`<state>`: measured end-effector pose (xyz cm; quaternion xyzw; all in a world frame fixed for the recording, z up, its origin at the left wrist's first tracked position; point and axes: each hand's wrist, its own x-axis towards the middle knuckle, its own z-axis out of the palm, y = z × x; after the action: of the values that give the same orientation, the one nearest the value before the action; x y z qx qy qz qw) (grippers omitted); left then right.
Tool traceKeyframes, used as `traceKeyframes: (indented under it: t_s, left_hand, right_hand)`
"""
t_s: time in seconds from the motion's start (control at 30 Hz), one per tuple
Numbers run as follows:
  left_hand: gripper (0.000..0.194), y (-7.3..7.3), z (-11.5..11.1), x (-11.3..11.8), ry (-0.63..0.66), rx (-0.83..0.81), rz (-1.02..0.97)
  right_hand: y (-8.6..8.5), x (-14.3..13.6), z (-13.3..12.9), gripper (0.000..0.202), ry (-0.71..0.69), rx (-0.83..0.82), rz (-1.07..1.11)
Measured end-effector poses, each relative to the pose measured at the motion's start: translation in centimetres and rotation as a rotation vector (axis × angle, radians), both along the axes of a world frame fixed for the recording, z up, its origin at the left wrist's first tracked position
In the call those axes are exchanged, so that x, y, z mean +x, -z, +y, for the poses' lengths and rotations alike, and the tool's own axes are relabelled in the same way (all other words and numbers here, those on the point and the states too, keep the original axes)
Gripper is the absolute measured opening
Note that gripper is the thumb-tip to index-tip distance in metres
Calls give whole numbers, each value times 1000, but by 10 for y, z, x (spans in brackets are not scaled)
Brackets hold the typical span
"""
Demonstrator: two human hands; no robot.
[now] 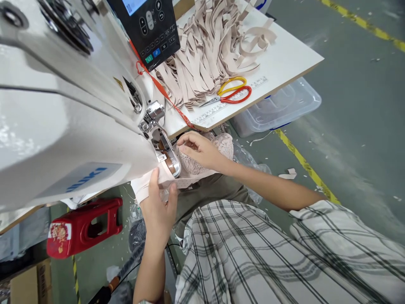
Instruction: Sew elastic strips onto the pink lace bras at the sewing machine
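A pale pink lace bra hangs at the sewing machine's narrow end, its lace cup below my right hand and its smooth band running left. My left hand grips the band beside the presser foot, index finger on top and thumb apart; the other fingers are hidden. Over the lace, just right of the needle area, is my right hand. Its fingers are loosely bent with a gap to the thumb, and nothing shows between them. The white sewing machine fills the left side.
A white tabletop bears a heap of beige straps and scissors with yellow and red handles. A control panel stands above it. Below are a clear plastic bin and, at lower left, a red stool.
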<state>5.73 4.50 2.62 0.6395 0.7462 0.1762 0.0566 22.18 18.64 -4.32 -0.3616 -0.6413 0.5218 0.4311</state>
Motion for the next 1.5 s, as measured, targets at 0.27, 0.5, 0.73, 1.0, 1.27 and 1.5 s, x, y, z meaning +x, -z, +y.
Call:
traceKeyframes:
  t_s: [0.27, 0.5, 0.73, 1.0, 1.27, 1.5]
  left_hand:
    - [89, 18, -29, 23, 68, 29, -96]
    - [91, 30, -57, 56, 206, 15, -186]
    - [31, 2, -55, 29, 222, -39, -305]
    - [59, -29, -18, 15, 713, -73, -247]
    - [15, -18, -34, 11, 818, 331, -27]
    - [23, -21, -62, 15, 853, 634, 165]
  right_hand:
    - [-13, 0, -72, 36, -97, -175, 133]
    - [-17, 6, -91, 30, -61, -262, 152]
    - [-32, 41, -82, 37, -237, -19, 35]
    - [-48, 63, -85, 35, -501, 299, -245]
    - [-50, 73, -109, 26, -227, 806, -446]
    - [-57, 74, -133, 23, -95, 1028, -398]
